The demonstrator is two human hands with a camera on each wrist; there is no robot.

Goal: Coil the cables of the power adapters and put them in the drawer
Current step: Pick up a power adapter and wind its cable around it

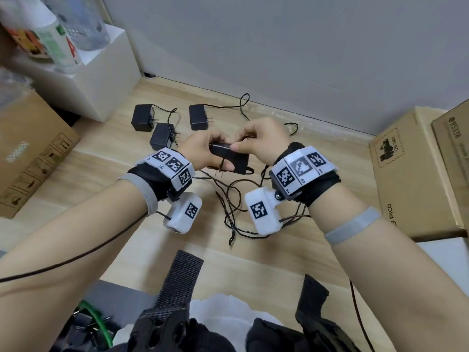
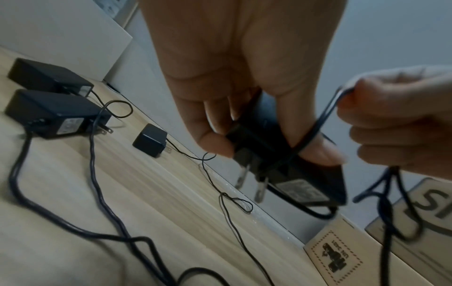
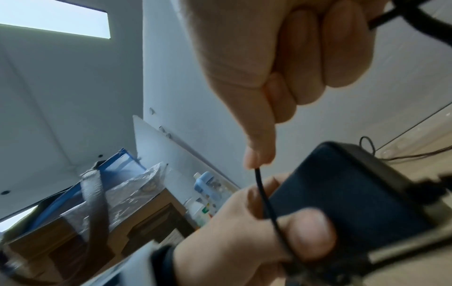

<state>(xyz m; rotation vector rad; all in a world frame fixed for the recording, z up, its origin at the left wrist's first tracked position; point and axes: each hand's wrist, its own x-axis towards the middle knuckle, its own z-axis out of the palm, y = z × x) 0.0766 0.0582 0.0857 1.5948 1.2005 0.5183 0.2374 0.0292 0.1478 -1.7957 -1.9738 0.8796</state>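
Note:
My left hand (image 1: 203, 151) grips a black power adapter (image 1: 229, 158) above the wooden floor, its two prongs pointing down. The same adapter (image 2: 288, 166) sits between thumb and fingers in the left wrist view, and shows as a dark block (image 3: 354, 193) in the right wrist view. My right hand (image 1: 261, 141) pinches the adapter's thin black cable (image 2: 322, 120) and holds it across the adapter body. The cable (image 3: 264, 195) runs from my right thumb over my left hand. Three other adapters (image 1: 143, 118) (image 1: 162, 135) (image 1: 198, 116) lie on the floor beyond my hands. No drawer is in view.
Loose black cables (image 1: 233, 199) tangle on the floor under my wrists. Cardboard boxes stand at left (image 1: 33, 148) and right (image 1: 411, 174). A white box (image 1: 101, 72) with bottles on it sits at the back left by the wall.

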